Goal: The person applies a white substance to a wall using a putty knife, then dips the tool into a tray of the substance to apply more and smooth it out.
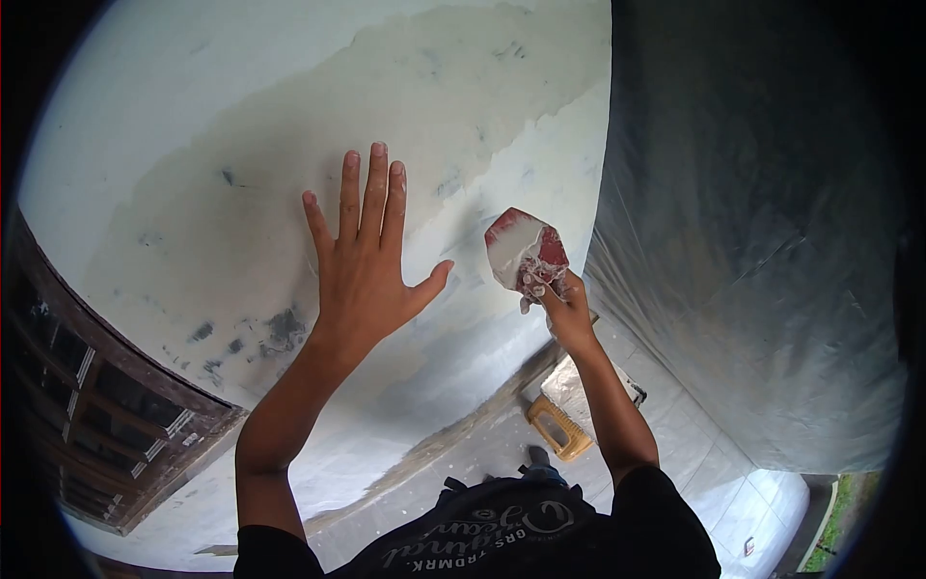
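Note:
My left hand (362,270) is spread flat at the pale wall (241,154), fingers apart and pointing up, with nothing in it. A wide damp-looking grey patch of filler covers much of the wall around it, with dark smudges below and to the left. To the right, my right hand (573,314) is closed around a red putty scraper (553,253). White putty (514,246) coats the scraper's face and clings in lumps to my fingers. The scraper's grip is mostly hidden by the hand and putty.
A yellow toothed handle (576,439) lies on the floor below my right arm, beside a white-smeared flat surface (571,388). A dark wooden window frame (116,434) stands at lower left. Translucent plastic sheeting (762,241) hangs along the right side.

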A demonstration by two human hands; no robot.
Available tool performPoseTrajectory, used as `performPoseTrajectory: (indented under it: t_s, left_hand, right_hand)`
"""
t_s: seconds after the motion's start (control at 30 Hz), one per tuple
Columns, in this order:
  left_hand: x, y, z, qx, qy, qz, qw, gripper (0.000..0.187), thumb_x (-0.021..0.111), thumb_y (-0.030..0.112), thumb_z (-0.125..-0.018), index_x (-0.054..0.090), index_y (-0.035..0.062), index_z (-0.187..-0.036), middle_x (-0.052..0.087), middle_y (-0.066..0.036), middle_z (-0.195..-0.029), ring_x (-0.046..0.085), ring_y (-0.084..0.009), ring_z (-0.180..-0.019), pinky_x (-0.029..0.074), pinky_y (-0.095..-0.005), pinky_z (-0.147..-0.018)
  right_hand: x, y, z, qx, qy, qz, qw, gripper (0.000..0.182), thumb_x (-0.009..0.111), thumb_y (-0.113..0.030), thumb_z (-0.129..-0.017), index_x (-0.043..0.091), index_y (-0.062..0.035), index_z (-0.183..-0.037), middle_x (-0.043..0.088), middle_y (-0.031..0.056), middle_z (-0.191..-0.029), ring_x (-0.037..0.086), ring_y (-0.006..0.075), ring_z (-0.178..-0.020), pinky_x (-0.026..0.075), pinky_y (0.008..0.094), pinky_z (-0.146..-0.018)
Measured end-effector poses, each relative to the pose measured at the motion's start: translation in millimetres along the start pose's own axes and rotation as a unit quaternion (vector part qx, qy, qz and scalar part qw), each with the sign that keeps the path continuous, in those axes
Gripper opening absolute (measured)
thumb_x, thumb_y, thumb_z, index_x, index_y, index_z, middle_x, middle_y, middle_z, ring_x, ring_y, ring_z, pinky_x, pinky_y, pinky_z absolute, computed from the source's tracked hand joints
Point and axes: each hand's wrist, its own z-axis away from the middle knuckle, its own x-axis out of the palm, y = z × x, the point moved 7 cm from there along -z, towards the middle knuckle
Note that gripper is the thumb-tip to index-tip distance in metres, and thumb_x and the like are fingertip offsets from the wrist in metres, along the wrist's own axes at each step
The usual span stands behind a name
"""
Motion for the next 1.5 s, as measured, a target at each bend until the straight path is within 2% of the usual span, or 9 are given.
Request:
performPoseTrajectory:
  t_s: [0.33, 0.53, 0.63, 0.73, 0.83, 0.93, 1.17, 1.23, 1.5]
  left_hand:
    - [-0.6, 13.6, -13.2, -0.031, 0.001, -0.027, 0.999, 0.105, 0.072, 0.050, -0.074, 0.021, -0.0041, -0.149, 0.011, -0.021, -0.159, 0.008, -0.0385, -0.148, 0.005, -0.0717, -0.108]
    - [6.5, 19.0, -16.2, -0.047, -0.011, -0.042, 0.998, 0.105, 0.071, 0.050, -0.074, 0.021, -0.0038, -0.149, 0.011, -0.022, -0.158, 0.007, -0.0387, -0.148, 0.005, -0.0715, -0.108]
    - [11.7, 20.0, -17.7, -0.054, -0.020, -0.049, 0.997, 0.105, 0.071, 0.050, -0.075, 0.021, -0.0035, -0.149, 0.011, -0.022, -0.158, 0.007, -0.0385, -0.148, 0.005, -0.0713, -0.108]
    - [15.9, 24.9, -19.2, -0.056, -0.028, -0.050, 0.997, 0.104, 0.071, 0.050, -0.075, 0.020, -0.0037, -0.149, 0.011, -0.022, -0.158, 0.007, -0.0383, -0.148, 0.005, -0.0712, -0.108]
    - [19.8, 26.9, -20.3, -0.058, -0.030, -0.046, 0.997, 0.104, 0.071, 0.050, -0.075, 0.021, -0.0042, -0.149, 0.012, -0.022, -0.158, 0.007, -0.0381, -0.148, 0.005, -0.0709, -0.108]
    - [22.5, 26.1, -20.0, -0.058, -0.024, -0.046, 0.997, 0.105, 0.071, 0.050, -0.075, 0.020, -0.0045, -0.149, 0.012, -0.022, -0.158, 0.008, -0.0381, -0.148, 0.004, -0.0707, -0.108]
    - [33.2, 12.1, -8.1, -0.084, -0.038, -0.055, 0.994, 0.104, 0.070, 0.054, -0.073, 0.026, -0.0021, -0.148, 0.013, -0.020, -0.159, 0.007, -0.0373, -0.148, 0.001, -0.0703, -0.109]
    - [35.5, 10.0, -4.6, -0.075, -0.049, -0.057, 0.994, 0.108, 0.071, 0.050, -0.074, 0.017, -0.0034, -0.150, 0.012, -0.024, -0.157, 0.006, -0.0401, -0.147, -0.002, -0.0699, -0.109]
    - [38.1, 5.9, -4.2, -0.061, -0.041, -0.049, 0.996, 0.108, 0.071, 0.050, -0.073, 0.017, -0.0043, -0.149, 0.012, -0.026, -0.157, 0.006, -0.0421, -0.147, -0.005, -0.0698, -0.108]
  right_hand:
    - [-26.1, -20.5, -26.5, -0.009, 0.055, 0.105, 0.993, 0.013, 0.058, 0.004, -0.090, 0.063, 0.0027, -0.103, 0.066, 0.0063, -0.093, 0.059, 0.0104, -0.077, 0.050, 0.0271, -0.064]
    - [-41.3, -24.7, -52.0, -0.078, 0.094, 0.029, 0.992, 0.019, 0.058, 0.008, -0.087, 0.061, 0.0072, -0.106, 0.062, 0.0074, -0.097, 0.062, 0.0136, -0.088, 0.058, 0.0284, -0.068]
    - [-33.8, -49.1, -64.1, -0.186, 0.105, 0.119, 0.970, 0.026, 0.060, 0.009, -0.084, 0.060, 0.0075, -0.111, 0.059, 0.0073, -0.094, 0.062, 0.0144, -0.088, 0.059, 0.0286, -0.071]
    - [-19.8, -68.1, -80.5, -0.284, 0.125, 0.244, 0.919, 0.042, 0.065, 0.012, -0.077, 0.060, 0.0058, -0.118, 0.058, 0.0095, -0.091, 0.061, 0.0170, -0.084, 0.056, 0.0290, -0.069]
    - [4.4, -84.9, -95.5, -0.435, 0.123, 0.359, 0.817, 0.063, 0.068, 0.014, -0.063, 0.060, 0.0036, -0.124, 0.057, 0.0126, -0.089, 0.054, 0.0269, -0.080, 0.048, 0.0360, -0.068]
    - [17.8, -78.8, -115.0, -0.500, 0.115, 0.420, 0.749, 0.060, 0.071, 0.008, -0.061, 0.062, 0.0006, -0.120, 0.056, 0.0104, -0.088, 0.052, 0.0295, -0.084, 0.046, 0.0388, -0.070]
    - [46.1, -50.7, -149.7, -0.518, 0.020, 0.474, 0.712, 0.061, 0.074, 0.006, -0.055, 0.065, -0.0005, -0.115, 0.056, 0.0105, -0.087, 0.052, 0.0276, -0.079, 0.046, 0.0384, -0.068]
    - [46.9, -46.5, -153.2, -0.508, 0.010, 0.478, 0.716, 0.061, 0.074, 0.007, -0.055, 0.064, 0.0005, -0.115, 0.056, 0.0113, -0.087, 0.053, 0.0277, -0.078, 0.047, 0.0380, -0.066]
    - [44.3, -35.7, -148.3, -0.491, -0.036, 0.535, 0.687, 0.058, 0.069, 0.006, -0.058, 0.063, 0.0052, -0.115, 0.059, 0.0159, -0.091, 0.056, 0.0278, -0.078, 0.052, 0.0361, -0.062]
